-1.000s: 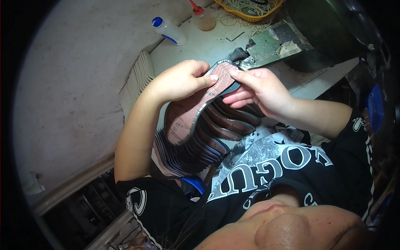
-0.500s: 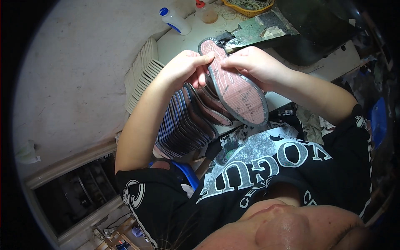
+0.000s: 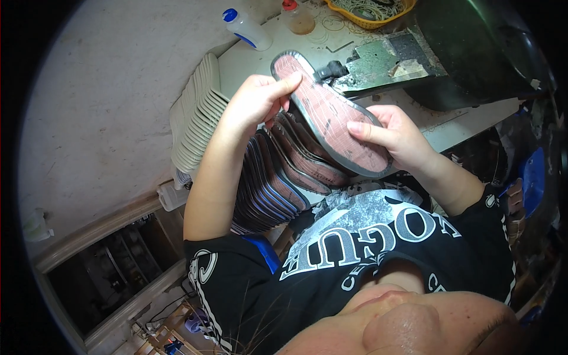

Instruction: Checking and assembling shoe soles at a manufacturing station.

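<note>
A shoe insole (image 3: 328, 118) with a pinkish, line-marked face and a dark edge strip is held up above the worktable, narrow end away from me. My left hand (image 3: 260, 100) grips its narrow part at the left edge, thumb on the pink face and fingers behind. At the wide end, my right hand (image 3: 402, 133) pinches the right edge, its thumb lying on the face. Just below, a row of similar dark-edged insoles (image 3: 272, 180) stands packed together, partly hidden by my left forearm. Close to the insole's right edge is a small black part (image 3: 331, 71) of a green machine.
A row of pale, curved sole-shaped pieces (image 3: 198, 121) leans along the wall. Behind stand a blue-capped white bottle (image 3: 248, 31) and a red-capped bottle (image 3: 300, 22). A yellow basket (image 3: 373, 23) holds stringy strips. The worn green machine plate (image 3: 384, 65) juts across the white table (image 3: 260, 59).
My right hand has slid from the insole's narrow middle to its wide end. The insole has shifted slightly, and more of the small black part now shows. My left hand keeps its hold.
</note>
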Demonstrator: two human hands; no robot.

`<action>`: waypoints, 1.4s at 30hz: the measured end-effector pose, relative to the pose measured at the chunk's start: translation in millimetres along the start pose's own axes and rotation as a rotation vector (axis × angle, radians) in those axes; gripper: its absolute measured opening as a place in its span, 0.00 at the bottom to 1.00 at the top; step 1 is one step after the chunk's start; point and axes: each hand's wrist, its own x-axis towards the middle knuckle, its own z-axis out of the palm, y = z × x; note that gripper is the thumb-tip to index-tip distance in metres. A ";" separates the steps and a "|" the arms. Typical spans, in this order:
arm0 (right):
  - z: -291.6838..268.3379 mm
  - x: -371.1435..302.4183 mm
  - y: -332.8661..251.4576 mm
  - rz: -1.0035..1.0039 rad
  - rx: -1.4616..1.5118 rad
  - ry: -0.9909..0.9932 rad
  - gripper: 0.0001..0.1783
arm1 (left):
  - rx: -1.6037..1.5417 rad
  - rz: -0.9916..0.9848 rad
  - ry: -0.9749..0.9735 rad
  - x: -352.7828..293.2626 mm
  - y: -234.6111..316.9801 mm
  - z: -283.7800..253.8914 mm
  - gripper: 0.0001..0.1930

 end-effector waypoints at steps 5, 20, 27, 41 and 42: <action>37.0 28.1 6.5 -0.039 0.205 0.004 0.16 | -0.230 0.186 0.040 10.8 -22.5 -27.4 0.19; 55.3 1.9 31.6 -0.637 -0.604 0.178 0.15 | -0.761 0.788 0.489 -65.9 -46.3 86.1 0.13; 41.0 1.9 -2.1 -0.667 -1.041 0.114 0.06 | -0.526 0.830 0.594 -61.0 -43.5 89.5 0.11; 41.3 10.0 -7.8 -0.800 -1.585 0.086 0.08 | -0.422 0.827 0.558 -54.3 -50.5 101.6 0.08; 36.8 13.9 -9.0 -0.841 -1.508 0.122 0.08 | -0.426 0.824 0.565 -53.3 -52.1 100.2 0.08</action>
